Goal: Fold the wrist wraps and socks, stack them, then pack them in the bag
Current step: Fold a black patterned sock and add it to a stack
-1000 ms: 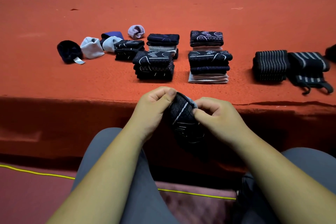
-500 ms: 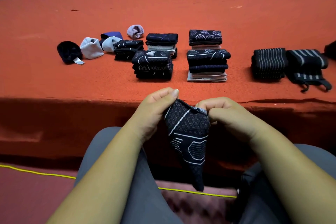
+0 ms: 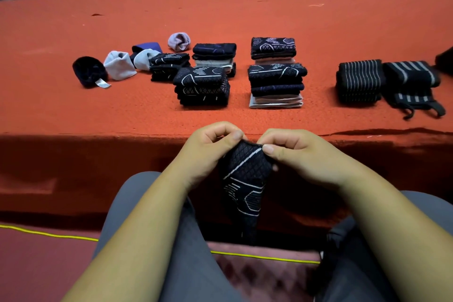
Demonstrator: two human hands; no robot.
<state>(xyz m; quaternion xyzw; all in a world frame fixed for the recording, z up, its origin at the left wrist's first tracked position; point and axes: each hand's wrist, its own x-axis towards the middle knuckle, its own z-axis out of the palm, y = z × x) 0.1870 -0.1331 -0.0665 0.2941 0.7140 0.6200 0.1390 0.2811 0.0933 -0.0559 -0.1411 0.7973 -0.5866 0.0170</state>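
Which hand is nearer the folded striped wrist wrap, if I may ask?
Right. Both pinch the patterned sock; the right hand sits left of the wrist wrap, the left hand farther left.

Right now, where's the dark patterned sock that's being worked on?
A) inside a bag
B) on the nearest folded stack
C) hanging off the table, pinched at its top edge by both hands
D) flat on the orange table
C: the left hand and right hand each pinch the top edge of the patterned sock, which hangs in front of the orange table, over the lap.
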